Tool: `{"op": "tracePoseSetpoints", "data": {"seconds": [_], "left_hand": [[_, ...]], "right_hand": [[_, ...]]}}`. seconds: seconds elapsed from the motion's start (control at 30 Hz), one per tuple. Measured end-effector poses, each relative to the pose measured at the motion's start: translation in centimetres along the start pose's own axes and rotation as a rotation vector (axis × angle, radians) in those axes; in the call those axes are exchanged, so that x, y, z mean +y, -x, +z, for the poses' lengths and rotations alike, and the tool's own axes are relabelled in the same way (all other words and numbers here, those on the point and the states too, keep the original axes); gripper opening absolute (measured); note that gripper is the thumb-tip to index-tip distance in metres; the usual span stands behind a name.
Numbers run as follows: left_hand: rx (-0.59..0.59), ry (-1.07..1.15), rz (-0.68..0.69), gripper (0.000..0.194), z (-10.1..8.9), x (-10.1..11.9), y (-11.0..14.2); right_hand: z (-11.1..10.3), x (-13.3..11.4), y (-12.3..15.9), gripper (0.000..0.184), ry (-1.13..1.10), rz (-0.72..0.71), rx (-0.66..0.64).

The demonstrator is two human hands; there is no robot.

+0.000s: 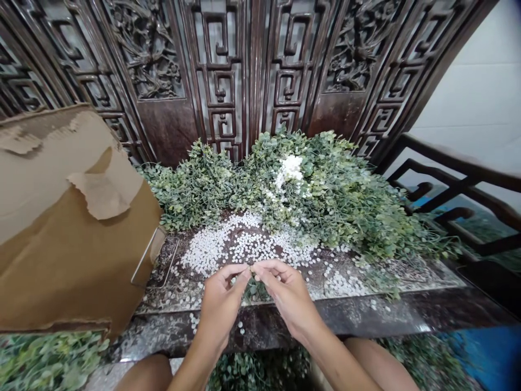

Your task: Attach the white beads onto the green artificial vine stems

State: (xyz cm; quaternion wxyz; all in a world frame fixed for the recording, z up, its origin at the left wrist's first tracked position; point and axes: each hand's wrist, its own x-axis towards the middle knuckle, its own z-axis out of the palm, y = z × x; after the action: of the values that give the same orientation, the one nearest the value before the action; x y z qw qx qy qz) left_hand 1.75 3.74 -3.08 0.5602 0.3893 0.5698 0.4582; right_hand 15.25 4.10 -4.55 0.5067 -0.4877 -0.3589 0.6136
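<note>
Pinching something too small to make out, the left hand (220, 304) and right hand (288, 296) meet at their fingertips (246, 270), lower centre of the frame, above scattered white round petals (228, 244) on a dark marble ledge (285, 320).

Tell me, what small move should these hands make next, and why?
Probably ease the fingertips apart slightly: the left hand and right hand meet above scattered white bits, and whatever they pinch is too small to see.
</note>
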Motion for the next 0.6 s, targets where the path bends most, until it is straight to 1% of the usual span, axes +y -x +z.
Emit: {"op": "tracePoseSetpoints", "data": {"seconds": [0.1,0.2,0.43,0.6], "left_hand": [[-0.011,0.039,-0.017,0.027,-0.02,-0.01,0.02],[-0.011,0.029,-0.005,0.027,-0.11,0.02,0.1],[-0.005,-0.075,0.029,0.027,-0.22,-0.07,0.21],[0.008,-0.178,0.108,0.024,-0.2,-0.33,0.13]], "right_hand": [[0.06,0.21,-0.17,0.025,-0.044,0.035,0.008],[0.24,0.19,-0.2,0.025,-0.089,0.07,0.008],[0.81,0.07,0.11,0.027,-0.219,0.141,0.028],[0.76,0.5,0.23,0.023,-0.244,0.161,0.031]]}}
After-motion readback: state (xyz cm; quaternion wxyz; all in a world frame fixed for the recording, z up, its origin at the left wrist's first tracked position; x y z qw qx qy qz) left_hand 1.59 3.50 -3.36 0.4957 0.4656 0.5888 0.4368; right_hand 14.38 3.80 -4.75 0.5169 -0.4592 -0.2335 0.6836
